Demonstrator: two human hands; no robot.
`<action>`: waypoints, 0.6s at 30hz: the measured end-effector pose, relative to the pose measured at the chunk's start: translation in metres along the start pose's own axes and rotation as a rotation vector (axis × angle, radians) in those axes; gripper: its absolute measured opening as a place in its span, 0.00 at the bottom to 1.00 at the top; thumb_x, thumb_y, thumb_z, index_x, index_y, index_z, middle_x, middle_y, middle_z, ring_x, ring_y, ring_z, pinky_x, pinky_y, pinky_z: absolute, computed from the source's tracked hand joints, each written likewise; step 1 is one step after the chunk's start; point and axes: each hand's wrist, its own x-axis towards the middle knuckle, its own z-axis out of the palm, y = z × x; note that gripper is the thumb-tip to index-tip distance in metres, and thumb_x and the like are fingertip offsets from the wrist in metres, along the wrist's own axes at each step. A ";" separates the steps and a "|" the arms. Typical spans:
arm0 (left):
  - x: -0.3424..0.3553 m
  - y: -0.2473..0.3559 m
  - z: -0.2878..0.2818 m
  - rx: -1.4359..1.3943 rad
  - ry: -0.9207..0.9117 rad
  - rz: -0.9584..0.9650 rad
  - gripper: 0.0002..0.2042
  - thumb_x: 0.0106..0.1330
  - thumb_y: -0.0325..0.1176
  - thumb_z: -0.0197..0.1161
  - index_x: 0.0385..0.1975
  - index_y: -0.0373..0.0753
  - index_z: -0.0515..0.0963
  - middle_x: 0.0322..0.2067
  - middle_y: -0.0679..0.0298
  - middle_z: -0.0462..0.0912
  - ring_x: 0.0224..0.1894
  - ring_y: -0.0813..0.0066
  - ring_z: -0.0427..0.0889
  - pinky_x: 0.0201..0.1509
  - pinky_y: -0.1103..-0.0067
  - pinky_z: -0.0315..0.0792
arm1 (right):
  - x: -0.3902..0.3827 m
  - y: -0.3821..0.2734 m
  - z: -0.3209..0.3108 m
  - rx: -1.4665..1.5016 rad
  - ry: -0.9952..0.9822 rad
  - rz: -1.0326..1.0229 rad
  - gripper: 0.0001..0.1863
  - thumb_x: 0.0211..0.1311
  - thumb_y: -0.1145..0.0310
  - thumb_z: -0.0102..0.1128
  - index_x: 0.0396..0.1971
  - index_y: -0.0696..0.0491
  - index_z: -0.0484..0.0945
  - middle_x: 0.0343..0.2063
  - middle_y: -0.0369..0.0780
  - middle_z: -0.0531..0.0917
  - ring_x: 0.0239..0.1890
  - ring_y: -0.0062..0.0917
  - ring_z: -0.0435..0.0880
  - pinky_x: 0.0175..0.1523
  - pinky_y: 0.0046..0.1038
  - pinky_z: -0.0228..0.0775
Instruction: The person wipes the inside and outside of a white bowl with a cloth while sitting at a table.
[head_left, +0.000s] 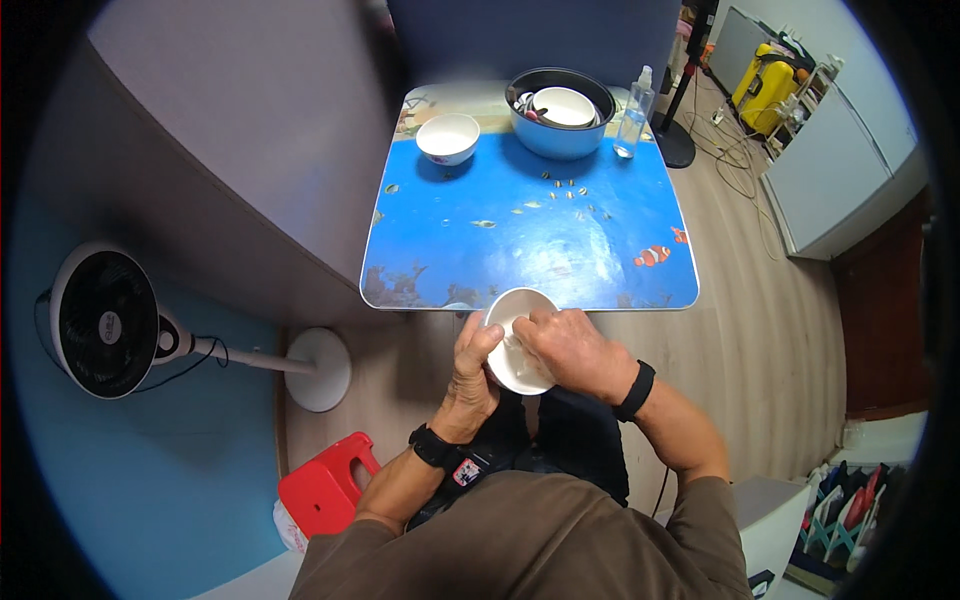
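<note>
My left hand (473,370) holds a white bowl (525,375) tilted above my lap, just in front of the table's near edge, with its thumb over the rim. My right hand (565,345) reaches into that bowl with bent fingers, pressed around what seems a pale crumpled wipe, too indistinct to name surely. Beyond them, on the blue fish-printed table (450,250), stand another white bowl (448,150), a large dark-rimmed pot (555,145) holding a bowl and several utensils, and a clear spray bottle (630,125).
A standing fan (105,320) and red stool (320,485) are at my left. A grey partition (230,120) borders the table's left side. At right are a black pole stand (673,145), cables, a yellow suitcase (760,90), a white cabinet (830,170) and a rack (840,520) of assorted items.
</note>
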 end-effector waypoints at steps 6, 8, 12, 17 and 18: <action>0.011 0.007 0.003 0.186 0.000 0.185 0.33 0.54 0.47 0.63 0.55 0.32 0.66 0.46 0.55 0.75 0.49 0.68 0.77 0.55 0.73 0.72 | 0.011 -0.007 0.020 0.670 0.075 0.142 0.09 0.53 0.71 0.64 0.31 0.58 0.76 0.19 0.46 0.78 0.18 0.31 0.78 0.26 0.31 0.72; 0.013 0.013 0.001 0.236 -0.035 0.318 0.33 0.55 0.48 0.62 0.56 0.32 0.65 0.46 0.55 0.75 0.49 0.68 0.77 0.55 0.72 0.72 | 0.017 -0.012 0.015 1.519 0.033 0.539 0.07 0.59 0.70 0.64 0.32 0.57 0.77 0.20 0.38 0.78 0.18 0.19 0.76 0.23 0.22 0.68; 0.018 0.016 0.002 0.066 -0.038 0.219 0.32 0.57 0.50 0.61 0.57 0.35 0.66 0.47 0.57 0.76 0.47 0.69 0.79 0.56 0.73 0.73 | 0.019 -0.022 0.002 1.376 0.592 0.613 0.07 0.62 0.71 0.62 0.36 0.59 0.78 0.22 0.34 0.79 0.20 0.12 0.75 0.25 0.15 0.66; 0.013 0.014 0.003 -0.048 -0.048 0.057 0.26 0.61 0.47 0.59 0.54 0.37 0.70 0.46 0.62 0.77 0.50 0.72 0.77 0.57 0.75 0.72 | 0.017 -0.011 0.011 0.681 0.535 0.471 0.09 0.59 0.72 0.59 0.38 0.60 0.77 0.28 0.48 0.81 0.29 0.39 0.82 0.36 0.34 0.74; 0.013 0.010 0.003 -0.013 -0.033 0.067 0.25 0.61 0.47 0.59 0.54 0.37 0.70 0.46 0.62 0.77 0.50 0.72 0.77 0.57 0.75 0.71 | 0.021 -0.012 0.011 0.676 0.535 0.471 0.09 0.59 0.72 0.59 0.38 0.60 0.77 0.28 0.48 0.81 0.29 0.39 0.82 0.36 0.34 0.74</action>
